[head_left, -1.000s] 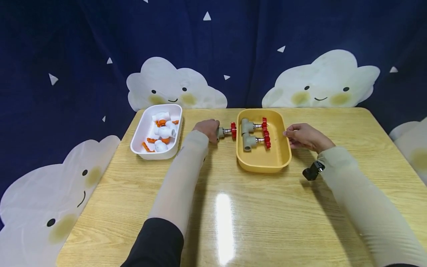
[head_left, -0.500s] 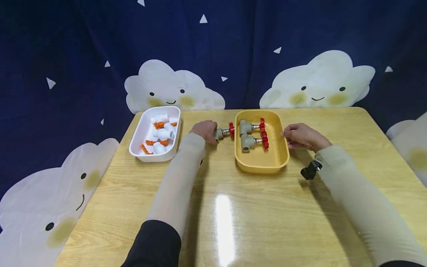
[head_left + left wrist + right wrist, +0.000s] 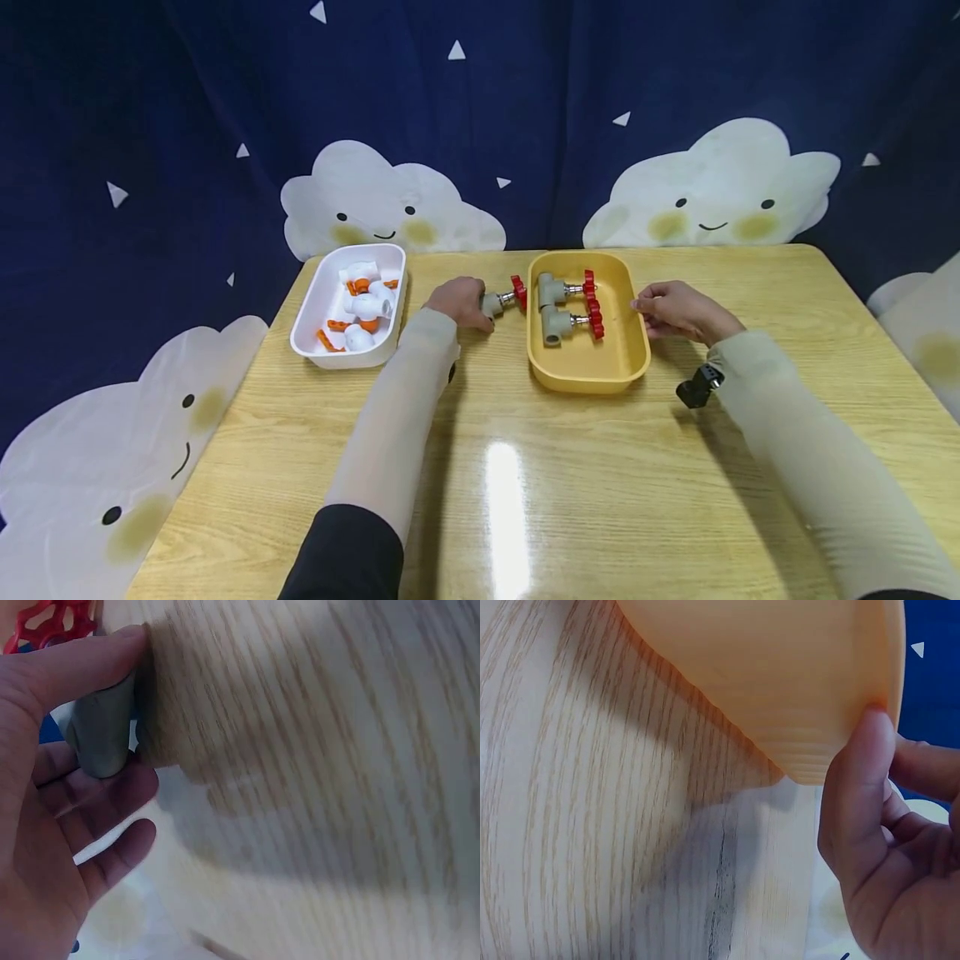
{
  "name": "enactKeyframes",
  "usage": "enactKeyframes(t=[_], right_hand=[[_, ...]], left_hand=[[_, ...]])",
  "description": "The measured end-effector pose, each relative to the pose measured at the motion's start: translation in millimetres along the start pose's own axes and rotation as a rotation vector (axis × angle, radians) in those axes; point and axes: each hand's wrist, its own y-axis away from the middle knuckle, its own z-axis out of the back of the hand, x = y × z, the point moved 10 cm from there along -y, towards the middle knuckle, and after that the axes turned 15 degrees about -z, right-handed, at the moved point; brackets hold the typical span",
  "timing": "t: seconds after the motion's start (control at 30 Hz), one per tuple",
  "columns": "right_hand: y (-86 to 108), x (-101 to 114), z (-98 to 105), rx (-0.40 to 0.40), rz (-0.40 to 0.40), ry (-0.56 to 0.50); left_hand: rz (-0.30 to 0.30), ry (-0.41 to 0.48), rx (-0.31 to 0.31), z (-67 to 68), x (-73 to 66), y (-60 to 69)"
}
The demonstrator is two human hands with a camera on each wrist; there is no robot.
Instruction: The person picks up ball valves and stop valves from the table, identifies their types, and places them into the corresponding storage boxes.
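Between the two bins, my left hand [image 3: 461, 303] holds a grey pipe valve [image 3: 492, 303] with a red wheel handle. In the left wrist view, thumb and fingers pinch the valve's grey body [image 3: 105, 731], and its red wheel [image 3: 56, 624] shows at the top corner. My right hand [image 3: 681, 310] pinches the right rim of the yellow bin [image 3: 588, 371]; the right wrist view shows the thumb against the bin wall [image 3: 780, 667]. Two more grey valves, an upper valve [image 3: 551, 290] and a lower valve [image 3: 555, 323], lie in the bin with red wheels to the right.
A white bin [image 3: 306, 329] at the back left contains white pipe fittings [image 3: 367, 305] and orange-handled parts [image 3: 330, 342]. Both bins stand on a wooden table [image 3: 600, 483] near its back edge. A dark blue curtain [image 3: 540, 83] with clouds hangs behind.
The held valve has tilted a little, its red wheel now slightly higher than its body. My right hand stays on the yellow bin's rim. The head view has shifted slightly.
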Motion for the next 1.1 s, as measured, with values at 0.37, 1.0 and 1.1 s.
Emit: enactKeyframes(t=[0.37,1.0,1.1], right_hand=[[0.5,3.5,-1.9,0.008,-0.020,0.004],[-3.3,1.9,-1.0,0.018,0.000,0.014],[-1.3,1.8,-0.3,0.015,0.008,0.022]], left_hand=[[0.030,-0.021,-0.008,4.5,3.5,8.5],[-0.043,-0.155,-0.076,32.1,-2.5,23.2],[-0.076,-0.171,-0.087,40.0,-7.0,27.5]])
